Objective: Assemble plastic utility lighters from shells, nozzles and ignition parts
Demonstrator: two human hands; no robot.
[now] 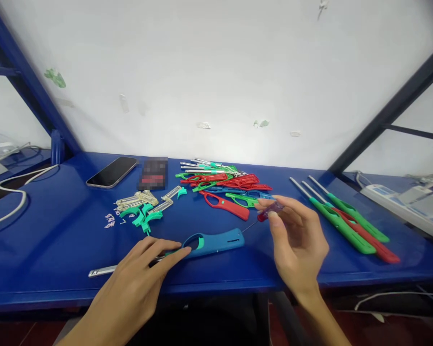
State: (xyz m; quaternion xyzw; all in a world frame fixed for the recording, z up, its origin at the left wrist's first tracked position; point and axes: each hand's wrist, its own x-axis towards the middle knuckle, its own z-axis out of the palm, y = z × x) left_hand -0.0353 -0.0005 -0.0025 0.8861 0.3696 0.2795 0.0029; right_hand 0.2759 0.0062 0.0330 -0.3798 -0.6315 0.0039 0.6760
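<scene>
A blue lighter [220, 241] with a silver tube lies across the table near the front edge, its tube pointing left. Around its neck and trigger loop, my left hand [140, 274] has its fingers closed, pressing it down. My right hand [301, 240] pinches the purple-red handle of a small screwdriver [269, 211]. The screwdriver's thin shaft points down and left, its tip at or close to the lighter's right end. Left of centre lie teal triggers [146, 218] and clear inner parts [137, 199].
Behind is a pile of red, green and blue casings [234, 181] with metal tubes. Three long lighters [350, 221] lie at the right. A phone [112, 172] and a dark box [153, 173] sit at the back left. A power strip [404, 206] is at the far right.
</scene>
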